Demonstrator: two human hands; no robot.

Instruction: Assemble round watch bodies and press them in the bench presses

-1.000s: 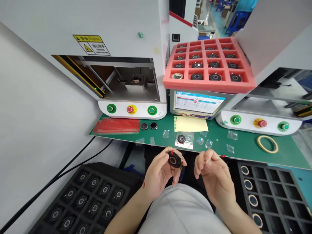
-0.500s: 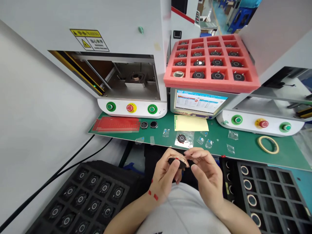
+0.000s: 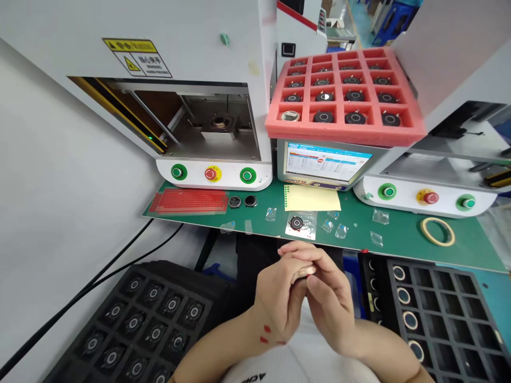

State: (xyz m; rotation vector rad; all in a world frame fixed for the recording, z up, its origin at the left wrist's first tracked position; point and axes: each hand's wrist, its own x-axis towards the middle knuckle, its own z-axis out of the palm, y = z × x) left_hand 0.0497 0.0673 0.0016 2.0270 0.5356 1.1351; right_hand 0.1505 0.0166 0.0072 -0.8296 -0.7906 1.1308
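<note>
Both hands meet in front of my body, just below the front edge of the green table. My left hand (image 3: 277, 292) is wrapped round a small dark round watch part (image 3: 302, 277), mostly hidden by the fingers. Touching the same part and overlapping the left fingers is my right hand (image 3: 331, 292), its fingers bent over the top. Red tape bits stick to my left wrist. Beyond the hands, another round black watch part (image 3: 296, 223) lies on a clear bag (image 3: 308, 230) on the green table (image 3: 259, 226).
Red strips (image 3: 189, 201) and two watches (image 3: 250, 201) lie at the left. A pink foam tray (image 3: 345, 132) sits above a monitor (image 3: 327, 165). A tape roll (image 3: 437, 232) is at the right. Black trays flank me, left (image 3: 146, 303) and right (image 3: 439, 319). Press machines stand behind.
My right hand has closed in onto the left hand and the watch part. The left hand has turned, covering more of the part. The view has shifted slightly.
</note>
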